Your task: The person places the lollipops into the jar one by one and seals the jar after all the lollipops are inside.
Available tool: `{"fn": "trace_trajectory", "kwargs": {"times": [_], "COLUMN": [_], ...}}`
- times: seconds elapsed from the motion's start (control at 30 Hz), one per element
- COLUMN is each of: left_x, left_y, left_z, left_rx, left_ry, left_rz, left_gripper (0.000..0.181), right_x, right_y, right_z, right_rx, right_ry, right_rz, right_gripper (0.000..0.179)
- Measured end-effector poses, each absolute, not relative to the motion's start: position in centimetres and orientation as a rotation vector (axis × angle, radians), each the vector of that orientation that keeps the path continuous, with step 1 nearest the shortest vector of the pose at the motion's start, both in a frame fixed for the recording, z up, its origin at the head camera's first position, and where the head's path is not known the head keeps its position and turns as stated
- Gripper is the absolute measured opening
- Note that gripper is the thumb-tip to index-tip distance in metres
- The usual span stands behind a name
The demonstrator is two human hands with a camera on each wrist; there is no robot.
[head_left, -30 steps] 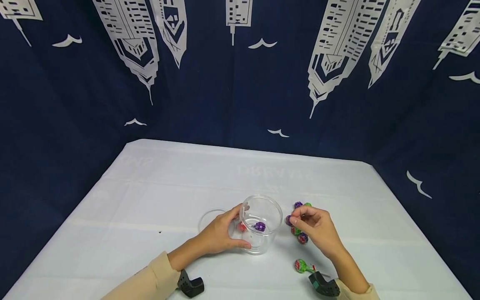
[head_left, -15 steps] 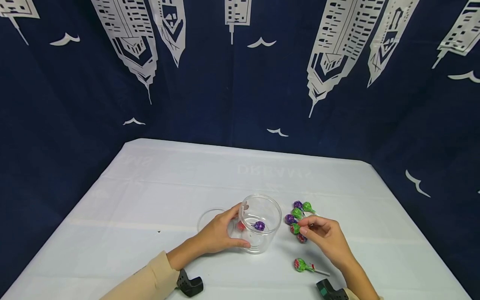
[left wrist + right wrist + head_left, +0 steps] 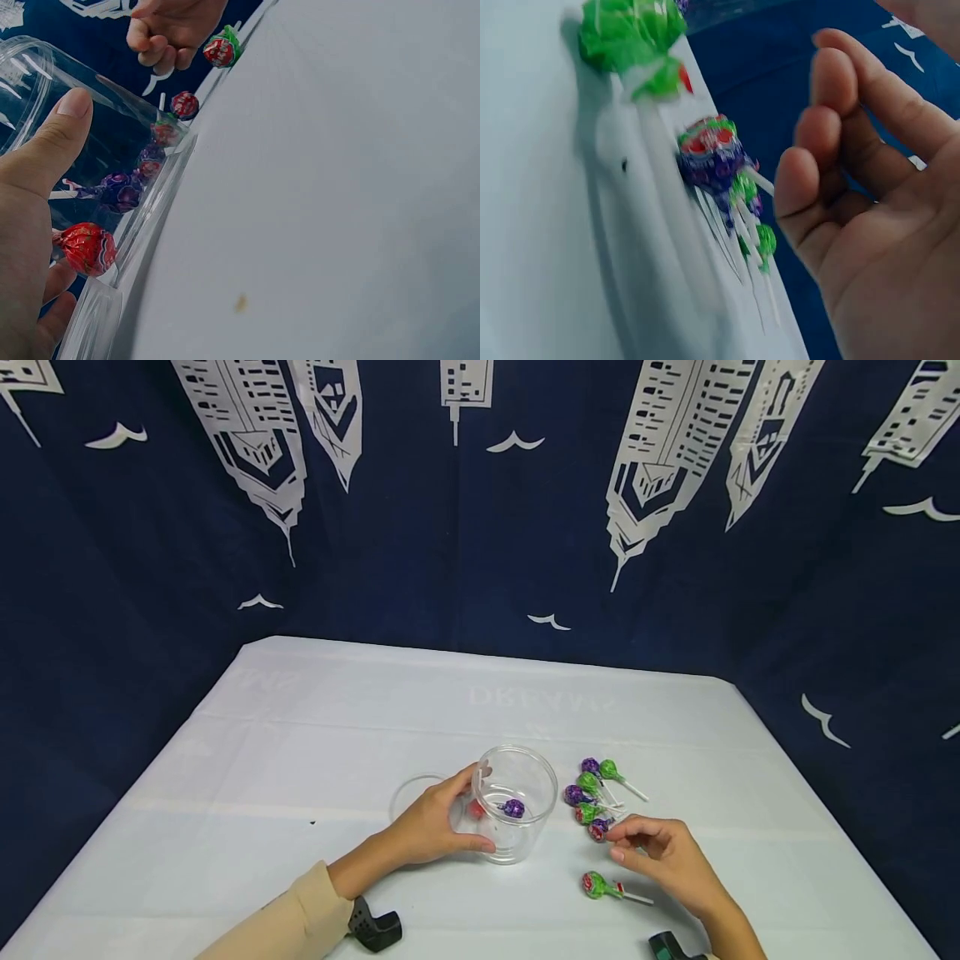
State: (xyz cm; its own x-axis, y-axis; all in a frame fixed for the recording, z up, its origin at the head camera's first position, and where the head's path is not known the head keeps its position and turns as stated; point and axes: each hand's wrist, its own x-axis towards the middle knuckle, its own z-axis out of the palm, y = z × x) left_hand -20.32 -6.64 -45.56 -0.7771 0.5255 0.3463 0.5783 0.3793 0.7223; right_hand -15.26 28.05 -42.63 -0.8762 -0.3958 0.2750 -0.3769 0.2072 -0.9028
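Observation:
My left hand [image 3: 435, 827] grips a clear plastic jar [image 3: 525, 839] from its left side, with the thumb across the near wall. Inside lie a purple-wrapped lollipop [image 3: 120, 192] and a red-wrapped lollipop [image 3: 88, 247]. To the right of the jar, my right hand [image 3: 663, 852] hovers with loosely bent fingers and nothing between them. Its fingertips are close beside a purple-and-red lollipop [image 3: 597, 830], the nearest of a bunch with green and purple wrappers. Nearer the person, a single green-and-red lollipop [image 3: 593, 884] lies with its white stick pointing right.
A clear round lid [image 3: 405, 789] lies partly hidden behind the left hand. The bunch includes a green lollipop [image 3: 608, 769] at its far end. White cloth [image 3: 300, 735] covers the table, and a dark blue printed curtain [image 3: 420, 543] hangs behind it.
My right hand has drawn back from the bunch, rightward and toward the person, uncovering more lollipops and sticks. The left hand keeps its hold on the jar.

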Motion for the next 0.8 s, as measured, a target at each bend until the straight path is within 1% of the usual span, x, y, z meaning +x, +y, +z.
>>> {"fn": "trace_trajectory", "kwargs": {"times": [0.43,0.8], "left_x": [-20.4,-20.3], "left_y": [-6.6,-6.7], "left_z": [-45.7,-45.6], "left_rx": [-1.029,-1.019], "left_ry": [-2.561,-2.561], "left_rz": [-1.355,-1.378], "left_gripper": [0.105,0.105], "right_x": [-15.1,-15.2], "right_y": [30.2,30.8], "right_z": [-43.0,-43.1], "right_rx": [-0.768,-0.749], "right_ry": [2.524,2.426], "right_rz": [-1.426,-1.299], "right_gripper": [0.012,0.017]}}
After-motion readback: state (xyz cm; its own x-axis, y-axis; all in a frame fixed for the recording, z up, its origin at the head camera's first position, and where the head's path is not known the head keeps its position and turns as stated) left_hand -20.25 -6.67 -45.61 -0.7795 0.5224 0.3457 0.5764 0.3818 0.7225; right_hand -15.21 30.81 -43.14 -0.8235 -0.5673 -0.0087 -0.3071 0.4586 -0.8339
